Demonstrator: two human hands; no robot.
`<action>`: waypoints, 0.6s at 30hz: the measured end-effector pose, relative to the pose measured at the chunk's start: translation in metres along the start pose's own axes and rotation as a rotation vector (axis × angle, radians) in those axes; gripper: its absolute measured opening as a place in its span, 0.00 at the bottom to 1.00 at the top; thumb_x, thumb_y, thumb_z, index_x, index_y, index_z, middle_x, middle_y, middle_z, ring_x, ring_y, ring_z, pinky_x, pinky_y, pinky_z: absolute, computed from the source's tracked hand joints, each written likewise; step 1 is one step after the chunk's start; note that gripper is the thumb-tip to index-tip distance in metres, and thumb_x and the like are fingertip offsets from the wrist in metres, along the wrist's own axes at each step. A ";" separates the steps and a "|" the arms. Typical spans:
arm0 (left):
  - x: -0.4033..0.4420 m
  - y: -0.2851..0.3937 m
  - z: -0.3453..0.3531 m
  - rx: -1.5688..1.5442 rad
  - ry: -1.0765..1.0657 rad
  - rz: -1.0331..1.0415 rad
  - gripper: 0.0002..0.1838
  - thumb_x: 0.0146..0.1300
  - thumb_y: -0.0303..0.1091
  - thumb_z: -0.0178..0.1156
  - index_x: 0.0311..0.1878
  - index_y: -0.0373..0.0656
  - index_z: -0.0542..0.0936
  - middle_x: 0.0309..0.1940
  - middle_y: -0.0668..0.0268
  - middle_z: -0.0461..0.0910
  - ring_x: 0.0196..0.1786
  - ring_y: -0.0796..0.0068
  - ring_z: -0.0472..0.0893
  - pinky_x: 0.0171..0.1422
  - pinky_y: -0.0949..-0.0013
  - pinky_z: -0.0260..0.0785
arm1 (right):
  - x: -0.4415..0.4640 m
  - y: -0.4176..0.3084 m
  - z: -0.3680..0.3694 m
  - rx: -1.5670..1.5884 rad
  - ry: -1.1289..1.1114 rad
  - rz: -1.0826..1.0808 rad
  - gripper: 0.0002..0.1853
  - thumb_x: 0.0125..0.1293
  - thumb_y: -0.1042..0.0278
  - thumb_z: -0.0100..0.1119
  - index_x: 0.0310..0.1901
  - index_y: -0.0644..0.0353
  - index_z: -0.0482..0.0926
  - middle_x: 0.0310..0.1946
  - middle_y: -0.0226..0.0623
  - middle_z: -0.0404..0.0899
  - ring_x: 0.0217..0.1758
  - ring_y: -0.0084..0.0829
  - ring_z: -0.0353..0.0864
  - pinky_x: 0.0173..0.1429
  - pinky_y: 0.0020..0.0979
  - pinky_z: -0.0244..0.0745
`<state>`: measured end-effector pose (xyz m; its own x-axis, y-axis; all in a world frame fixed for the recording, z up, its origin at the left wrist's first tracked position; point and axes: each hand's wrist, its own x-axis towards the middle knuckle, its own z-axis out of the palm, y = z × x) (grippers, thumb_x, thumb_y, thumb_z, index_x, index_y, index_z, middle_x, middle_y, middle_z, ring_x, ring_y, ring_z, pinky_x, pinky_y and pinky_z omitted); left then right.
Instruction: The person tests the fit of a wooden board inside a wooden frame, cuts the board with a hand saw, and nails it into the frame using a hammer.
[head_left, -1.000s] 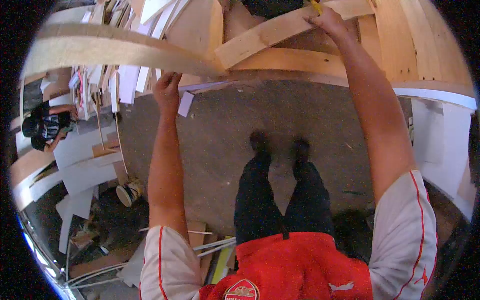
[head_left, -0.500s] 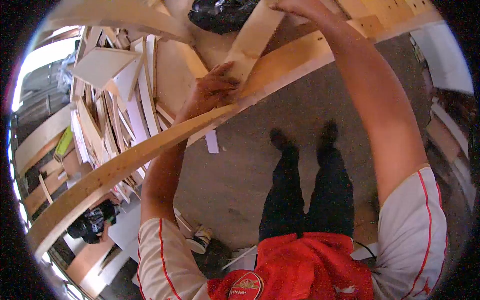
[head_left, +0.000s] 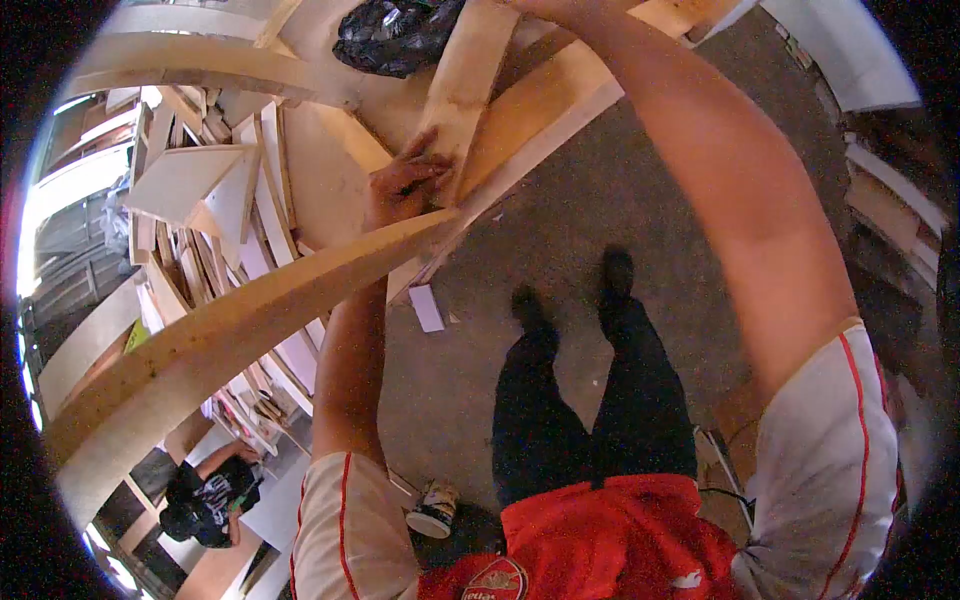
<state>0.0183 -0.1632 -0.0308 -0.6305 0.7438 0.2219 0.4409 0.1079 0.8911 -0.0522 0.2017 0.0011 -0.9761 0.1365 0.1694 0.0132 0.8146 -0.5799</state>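
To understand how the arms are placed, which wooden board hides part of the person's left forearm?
The long board reaching from the picture's left side to beside the left hand; it alone passes over the forearm.

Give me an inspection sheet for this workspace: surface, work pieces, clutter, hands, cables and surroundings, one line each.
Surface: light-brown wooden panel, with boards over it.
Work pieces: short board set at an angle; long board crossing above the left forearm.
Clutter: black plastic bag beside the short board; heap of wood offcuts to the left; small white piece on the floor.
Hands: left hand on the short board, grip unclear; right hand mostly cut off at the top edge.
Cables: thin dark line near the right hip, possibly a cable.
Surroundings: another person at lower left; bucket-like container behind the left arm.
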 end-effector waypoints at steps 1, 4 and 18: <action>-0.001 -0.005 -0.001 -0.006 0.012 0.043 0.06 0.62 0.14 0.66 0.40 0.33 0.87 0.47 0.55 0.89 0.69 0.51 0.79 0.83 0.45 0.58 | -0.006 -0.003 0.005 0.029 0.011 0.035 0.22 0.62 0.57 0.62 0.46 0.71 0.82 0.42 0.62 0.85 0.51 0.58 0.85 0.56 0.51 0.79; -0.002 -0.005 0.000 -0.349 0.108 -0.298 0.06 0.62 0.14 0.67 0.41 0.34 0.86 0.47 0.55 0.89 0.67 0.52 0.81 0.83 0.45 0.58 | -0.083 -0.057 -0.030 0.127 0.012 0.272 0.23 0.62 0.57 0.62 0.50 0.69 0.83 0.46 0.64 0.84 0.54 0.56 0.85 0.59 0.51 0.78; -0.003 -0.048 -0.006 -0.079 -0.137 0.243 0.08 0.66 0.15 0.65 0.44 0.38 0.81 0.62 0.47 0.81 0.73 0.53 0.75 0.74 0.54 0.72 | -0.376 -0.117 0.036 0.530 0.087 0.727 0.17 0.68 0.70 0.63 0.56 0.66 0.79 0.34 0.33 0.77 0.29 0.24 0.74 0.33 0.31 0.71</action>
<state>-0.0051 -0.1744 -0.0714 -0.4174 0.8245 0.3820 0.5143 -0.1322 0.8473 0.3052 0.0352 -0.0235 -0.7458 0.5759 -0.3348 0.4976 0.1473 -0.8548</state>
